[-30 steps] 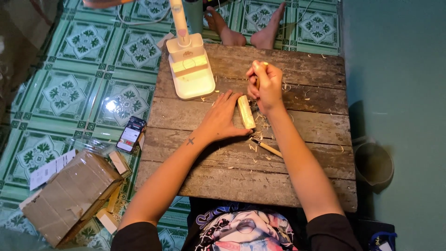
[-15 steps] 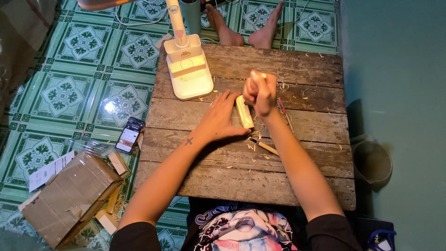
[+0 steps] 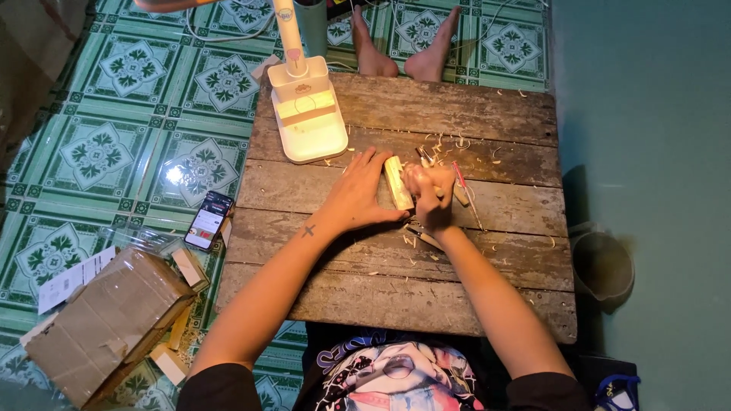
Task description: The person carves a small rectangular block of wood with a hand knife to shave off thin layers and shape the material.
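Observation:
A pale wooden block lies on the low plank table. My left hand lies flat on the planks with its fingertips pressed against the block's left side. Just to the right of the block, my right hand is closed around a small carving tool whose blade is hidden by the fingers. Wood shavings are scattered around the block. A thin red-handled tool lies to the right of my right hand, and another metal tool lies under my right wrist.
A white desk lamp base stands at the table's far left corner. Another person's bare feet rest beyond the far edge. A phone and a cardboard box lie on the tiled floor to the left. A bucket stands to the right.
My right hand has drawn back toward me along the block's right side. My left hand has stayed against the block.

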